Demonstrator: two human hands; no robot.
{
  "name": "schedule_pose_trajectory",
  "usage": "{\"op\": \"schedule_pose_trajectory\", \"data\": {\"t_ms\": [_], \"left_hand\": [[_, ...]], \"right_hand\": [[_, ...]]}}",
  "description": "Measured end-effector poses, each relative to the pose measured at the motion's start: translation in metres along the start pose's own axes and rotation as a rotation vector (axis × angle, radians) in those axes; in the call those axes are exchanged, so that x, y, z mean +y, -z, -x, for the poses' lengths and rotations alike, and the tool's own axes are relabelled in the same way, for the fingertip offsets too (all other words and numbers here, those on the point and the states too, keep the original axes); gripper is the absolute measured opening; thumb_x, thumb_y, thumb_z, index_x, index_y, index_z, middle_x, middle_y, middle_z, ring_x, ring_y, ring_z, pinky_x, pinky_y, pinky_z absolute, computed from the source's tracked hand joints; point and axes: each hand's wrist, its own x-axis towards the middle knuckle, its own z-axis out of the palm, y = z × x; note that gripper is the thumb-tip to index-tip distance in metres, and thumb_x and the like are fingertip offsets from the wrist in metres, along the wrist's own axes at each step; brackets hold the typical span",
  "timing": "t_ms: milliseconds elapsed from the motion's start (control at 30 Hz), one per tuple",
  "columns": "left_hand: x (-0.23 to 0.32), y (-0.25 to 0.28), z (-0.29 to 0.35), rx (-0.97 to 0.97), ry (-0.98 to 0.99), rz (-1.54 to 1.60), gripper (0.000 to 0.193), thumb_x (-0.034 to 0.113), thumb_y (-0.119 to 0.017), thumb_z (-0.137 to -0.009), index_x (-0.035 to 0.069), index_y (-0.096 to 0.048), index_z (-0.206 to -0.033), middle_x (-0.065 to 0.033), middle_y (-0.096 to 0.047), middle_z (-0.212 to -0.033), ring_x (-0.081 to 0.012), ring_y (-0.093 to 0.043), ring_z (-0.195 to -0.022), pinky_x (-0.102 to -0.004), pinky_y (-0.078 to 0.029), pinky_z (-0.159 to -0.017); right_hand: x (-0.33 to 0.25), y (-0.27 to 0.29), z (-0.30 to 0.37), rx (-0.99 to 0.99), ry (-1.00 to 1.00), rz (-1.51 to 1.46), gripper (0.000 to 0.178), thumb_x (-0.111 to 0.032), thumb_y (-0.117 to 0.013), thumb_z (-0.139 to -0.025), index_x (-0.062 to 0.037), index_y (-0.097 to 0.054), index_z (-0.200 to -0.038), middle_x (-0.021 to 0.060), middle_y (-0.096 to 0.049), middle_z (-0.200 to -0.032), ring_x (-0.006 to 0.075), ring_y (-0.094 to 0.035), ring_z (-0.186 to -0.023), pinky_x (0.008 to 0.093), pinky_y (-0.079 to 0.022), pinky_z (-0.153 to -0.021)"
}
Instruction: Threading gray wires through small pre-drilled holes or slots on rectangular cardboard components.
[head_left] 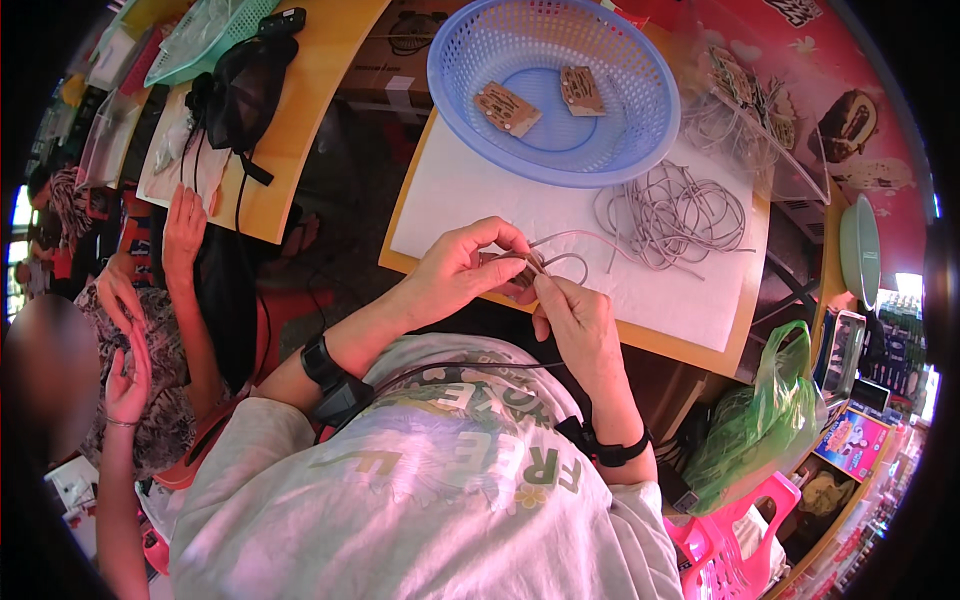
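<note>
My left hand [465, 270] is closed on a small brown card [517, 291] at the front edge of the table, thumb and fingers pinching it. My right hand [580, 318] pinches a thin greyish cord against the card's right side. Fingers partly hide both the card and the cord's end. From between my hands the cord [570, 234] loops out to the right. A tangled pile of the same cord [675, 215] lies on a white sheet [455, 185]. Beyond stands a blue plastic basket [645, 100], with a brown card [507, 108] and another brown card [582, 91] inside.
A clear plastic box [790, 150] with cards and cords stands at the far right. Below it hang a green plastic bag [765, 430] and a pink chair [735, 545]. Another person's hands [130, 370] are at left, near a second table [300, 130] with a black bag [250, 90].
</note>
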Motion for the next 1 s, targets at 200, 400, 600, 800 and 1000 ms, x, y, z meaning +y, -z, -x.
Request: {"op": "schedule_pose_trajectory", "data": {"t_ms": [200,400,600,800,1000], "left_hand": [[-0.002,-0.002,0.001,0.101,-0.088,-0.241,0.014,0.003,-0.055,-0.094,-0.003,-0.054,-0.106,-0.0098,-0.059,-0.105,-0.0161,-0.062,-0.096,-0.0323,-0.056,-0.085],[-0.005,-0.003,0.001,0.124,-0.119,-0.229,0.01,0.002,-0.056,-0.093,-0.003,-0.055,-0.102,-0.0087,-0.059,-0.101,-0.0137,-0.062,-0.093,-0.0304,-0.057,-0.083],[-0.015,-0.005,0.001,0.193,-0.257,-0.266,0.011,0.004,-0.062,-0.089,-0.002,-0.055,-0.096,-0.0055,-0.061,-0.09,-0.0092,-0.062,-0.081,-0.0227,-0.053,-0.072],[-0.017,-0.006,0.002,0.27,-0.299,-0.463,0.011,0.002,-0.065,-0.086,-0.002,-0.056,-0.091,-0.0041,-0.06,-0.088,-0.0057,-0.057,-0.077,-0.0213,-0.052,-0.067],[-0.024,-0.006,-0.001,0.304,-0.368,-0.452,0.011,0.0,-0.066,-0.084,-0.002,-0.058,-0.091,-0.004,-0.06,-0.086,-0.0055,-0.057,-0.077,-0.0214,-0.051,-0.065]], "right_hand": [[0.0,-0.006,0.002,0.058,0.025,0.071,0.033,-0.027,-0.049,-0.098,-0.0027,-0.068,-0.085,0.0042,-0.051,-0.05,0.0138,-0.051,-0.045,0.0306,-0.042,-0.05],[0.002,-0.011,0.001,0.118,0.064,0.129,0.028,-0.024,-0.052,-0.096,-0.003,-0.067,-0.085,0.0092,-0.054,-0.052,0.0216,-0.056,-0.047,0.033,-0.045,-0.05],[0.008,-0.019,-0.003,0.228,0.343,0.358,0.021,-0.018,-0.057,-0.093,-0.0008,-0.065,-0.085,0.0136,-0.059,-0.06,0.0267,-0.061,-0.053,0.0363,-0.044,-0.05],[0.011,-0.023,-0.009,0.321,0.455,0.531,0.014,-0.013,-0.061,-0.089,-0.0016,-0.059,-0.081,0.0163,-0.061,-0.067,0.036,-0.059,-0.059,0.0415,-0.045,-0.051],[0.015,-0.025,-0.011,0.384,0.565,0.595,0.011,-0.01,-0.063,-0.086,-0.0039,-0.056,-0.081,0.0118,-0.059,-0.064,0.0296,-0.06,-0.057,0.039,-0.046,-0.05]]}}
